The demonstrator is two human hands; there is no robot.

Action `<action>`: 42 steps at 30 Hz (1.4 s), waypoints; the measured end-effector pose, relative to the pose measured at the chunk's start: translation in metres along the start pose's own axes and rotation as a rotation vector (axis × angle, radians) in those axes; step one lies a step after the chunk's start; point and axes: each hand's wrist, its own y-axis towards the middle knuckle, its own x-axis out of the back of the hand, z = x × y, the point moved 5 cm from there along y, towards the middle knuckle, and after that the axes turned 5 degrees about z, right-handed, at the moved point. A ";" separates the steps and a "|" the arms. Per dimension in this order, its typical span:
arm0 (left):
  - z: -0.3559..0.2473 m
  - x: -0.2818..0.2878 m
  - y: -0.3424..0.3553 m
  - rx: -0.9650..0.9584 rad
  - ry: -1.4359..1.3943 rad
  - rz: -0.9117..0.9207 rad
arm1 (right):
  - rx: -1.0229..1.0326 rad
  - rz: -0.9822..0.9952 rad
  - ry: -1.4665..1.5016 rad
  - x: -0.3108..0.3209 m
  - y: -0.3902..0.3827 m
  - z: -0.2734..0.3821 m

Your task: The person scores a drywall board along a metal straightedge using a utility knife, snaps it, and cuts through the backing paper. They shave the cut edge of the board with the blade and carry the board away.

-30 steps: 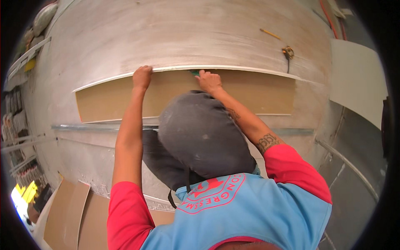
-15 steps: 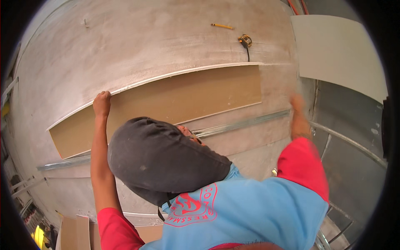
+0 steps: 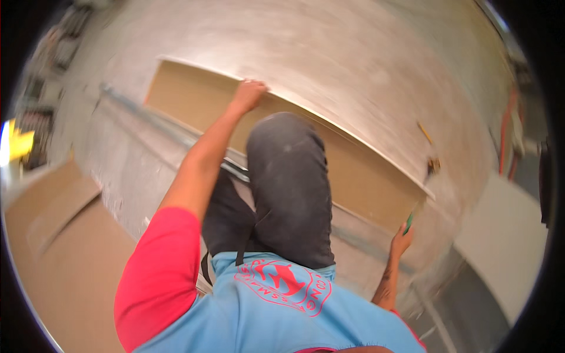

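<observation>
A long narrow strip of plasterboard (image 3: pixel 365 176), brown-faced with a white edge, lies across the floor beyond my bent knee. My left hand (image 3: pixel 251 94) is closed over its far edge, left of the middle. Close to the strip's right end, my right hand (image 3: pixel 401 241) is closed round a green-handled tool (image 3: pixel 408 224). A thin blade seems to reach from the handle toward the board's corner; blur hides its exact kind and whether it touches. Past that corner lie a black and yellow tape measure (image 3: pixel 434 166) and a yellow pencil (image 3: pixel 425 133).
Metal channels (image 3: pixel 147 115) run along the near side of the strip. Larger brown boards (image 3: pixel 82 282) lie at the lower left. A pale panel (image 3: pixel 500 235) is at the right, with an orange hose or cable (image 3: pixel 507 132) above it.
The whole view has turned, so the strip now slopes down to the right. My right hand, blurred before, now shows a green-handled tool by the strip's end. My left hand still grips the edge.
</observation>
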 end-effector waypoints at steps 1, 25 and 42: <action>0.004 0.003 0.002 -0.016 0.029 0.152 | 0.080 0.005 0.083 -0.006 -0.008 0.035; 0.121 0.040 -0.314 1.266 -1.633 -0.895 | 0.902 0.334 -0.207 -0.253 -0.016 0.597; 0.326 0.016 -0.273 1.283 -1.381 -1.033 | 0.974 0.355 -0.562 -0.252 -0.041 0.549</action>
